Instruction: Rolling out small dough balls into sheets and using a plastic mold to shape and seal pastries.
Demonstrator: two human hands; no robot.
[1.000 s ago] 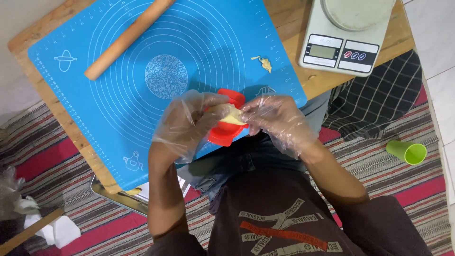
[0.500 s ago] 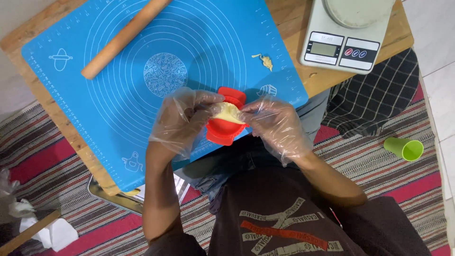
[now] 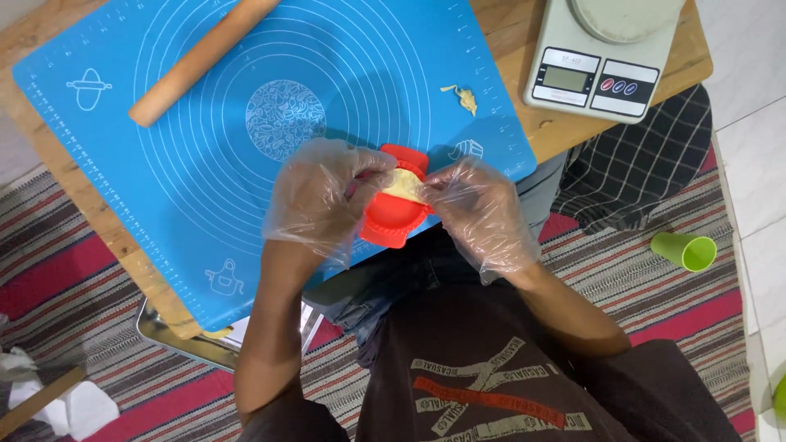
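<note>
Both hands wear clear plastic gloves and meet over the near edge of a blue silicone baking mat (image 3: pixel 205 180). My left hand (image 3: pixel 315 200) grips a red hinged dumpling mould (image 3: pixel 391 221), which stands open. A pale piece of dough (image 3: pixel 403 185) lies in the mould. My right hand (image 3: pixel 479 209) pinches the dough's right side with its fingertips. A wooden rolling pin (image 3: pixel 201 59) rests on the mat's far left part. A small dough scrap (image 3: pixel 467 98) sits near the mat's right edge.
The mat covers a low wooden table (image 3: pixel 573 135). A white kitchen scale (image 3: pixel 602 61) stands at its far right corner. A metal tray (image 3: pixel 184 340) pokes out under the table's near edge. On the striped rug are a green cup (image 3: pixel 686 250) and a checked cloth (image 3: pixel 634 176).
The hands and the red mould have stayed near the mat's near edge. The fingers have shifted slightly on the dough; the view has drifted a little.
</note>
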